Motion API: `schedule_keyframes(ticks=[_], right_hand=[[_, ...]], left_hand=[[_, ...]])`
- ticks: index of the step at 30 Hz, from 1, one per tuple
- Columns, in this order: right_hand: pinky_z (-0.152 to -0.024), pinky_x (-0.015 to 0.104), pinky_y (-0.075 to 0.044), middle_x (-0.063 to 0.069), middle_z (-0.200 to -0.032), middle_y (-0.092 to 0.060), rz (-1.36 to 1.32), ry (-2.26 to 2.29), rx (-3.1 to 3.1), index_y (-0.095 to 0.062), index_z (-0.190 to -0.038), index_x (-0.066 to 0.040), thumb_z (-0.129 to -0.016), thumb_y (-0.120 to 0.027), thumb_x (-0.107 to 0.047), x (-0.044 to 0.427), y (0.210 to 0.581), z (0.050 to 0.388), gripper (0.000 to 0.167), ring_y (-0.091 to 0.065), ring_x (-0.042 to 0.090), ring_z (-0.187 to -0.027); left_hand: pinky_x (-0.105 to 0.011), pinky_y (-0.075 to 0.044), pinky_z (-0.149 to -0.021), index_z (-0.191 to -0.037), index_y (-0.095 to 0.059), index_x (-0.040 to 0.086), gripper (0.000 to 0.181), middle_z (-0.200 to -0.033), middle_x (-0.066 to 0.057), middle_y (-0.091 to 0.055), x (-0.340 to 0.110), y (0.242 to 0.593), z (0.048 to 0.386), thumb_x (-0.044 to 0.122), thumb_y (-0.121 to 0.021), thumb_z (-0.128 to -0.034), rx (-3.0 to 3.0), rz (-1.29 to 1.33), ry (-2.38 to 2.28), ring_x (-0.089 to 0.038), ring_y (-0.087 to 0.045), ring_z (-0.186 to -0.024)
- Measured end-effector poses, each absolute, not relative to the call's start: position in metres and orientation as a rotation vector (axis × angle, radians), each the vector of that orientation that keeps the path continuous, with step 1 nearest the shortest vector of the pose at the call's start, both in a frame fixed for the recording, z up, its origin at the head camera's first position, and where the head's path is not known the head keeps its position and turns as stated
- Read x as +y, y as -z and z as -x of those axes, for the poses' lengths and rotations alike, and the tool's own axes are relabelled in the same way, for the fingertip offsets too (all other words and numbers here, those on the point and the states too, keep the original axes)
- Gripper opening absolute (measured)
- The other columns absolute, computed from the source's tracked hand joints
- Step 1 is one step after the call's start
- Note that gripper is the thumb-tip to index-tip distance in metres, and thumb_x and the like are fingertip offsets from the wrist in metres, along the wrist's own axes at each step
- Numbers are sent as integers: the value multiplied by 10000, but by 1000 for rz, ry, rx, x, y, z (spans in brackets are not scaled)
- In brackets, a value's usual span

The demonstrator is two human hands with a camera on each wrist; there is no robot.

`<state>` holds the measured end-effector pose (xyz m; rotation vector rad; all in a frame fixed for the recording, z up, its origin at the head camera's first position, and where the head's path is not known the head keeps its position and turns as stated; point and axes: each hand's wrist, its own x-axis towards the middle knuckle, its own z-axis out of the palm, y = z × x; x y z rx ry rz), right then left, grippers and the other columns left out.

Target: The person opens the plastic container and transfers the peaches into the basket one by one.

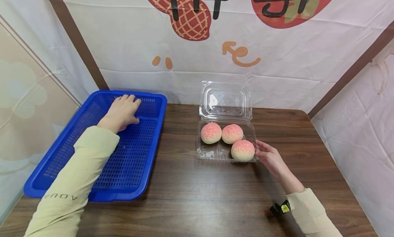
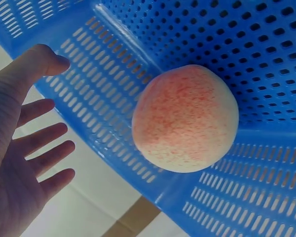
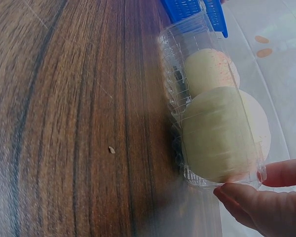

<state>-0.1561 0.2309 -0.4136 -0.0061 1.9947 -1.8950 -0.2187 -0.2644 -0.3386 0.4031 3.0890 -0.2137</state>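
Note:
My left hand (image 1: 123,110) hangs over the far part of a blue plastic basket (image 1: 162,127), fingers spread and holding nothing. In the left wrist view a pink-and-cream peach (image 2: 185,118) lies in a corner of the basket, apart from that hand (image 2: 19,163). Right of the basket stands a clear plastic clamshell box (image 1: 205,152), its lid (image 1: 225,99) raised. Inside it sit a left peach (image 1: 211,133), a middle peach (image 1: 232,133) and a front-right peach (image 1: 243,150). My right hand (image 1: 272,160) pinches the box's right edge between thumb and fingers.
Everything stands on a brown wood-grain table (image 1: 191,196). Behind it hangs a white printed cloth (image 1: 129,52), close to the raised lid and the basket's far rim. A black strap with a yellow label (image 1: 281,208) is at the right wrist.

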Motion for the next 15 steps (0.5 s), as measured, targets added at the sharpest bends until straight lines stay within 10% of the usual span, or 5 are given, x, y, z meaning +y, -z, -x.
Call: schedule_keyframes(ticks=[15], right_hand=[[-855, 116, -394, 273, -1443, -175, 12, 1908, 1975, -96, -1411, 96, -923, -326, 46, 232, 415, 157, 541, -434, -68, -1026]], left_hand=[[-575, -306, -943, -1215, -471, -75, 666, -1165, -289, -470, -248, 327, 217, 241, -755, -702, 3131, -547, 252, -454, -413, -1089]])
